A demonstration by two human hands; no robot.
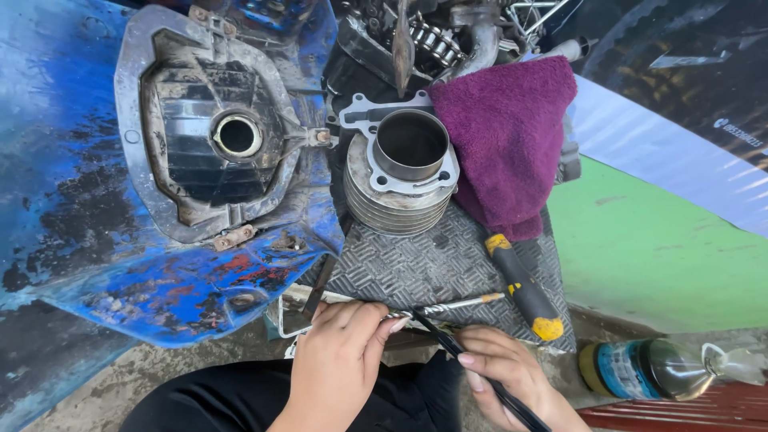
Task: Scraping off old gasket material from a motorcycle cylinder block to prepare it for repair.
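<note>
Left hand (pixel 336 360) hides the drill bit's (pixel 448 306) near end.

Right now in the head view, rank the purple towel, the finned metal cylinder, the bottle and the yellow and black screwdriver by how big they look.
1. purple towel
2. finned metal cylinder
3. and 4. bottle and yellow and black screwdriver: similar apparent size, so I will not rank them.

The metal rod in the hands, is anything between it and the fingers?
No. The left hand grips the metal rod directly, and the right hand touches it while holding a thin black tool. Nothing visible lies between.
</note>
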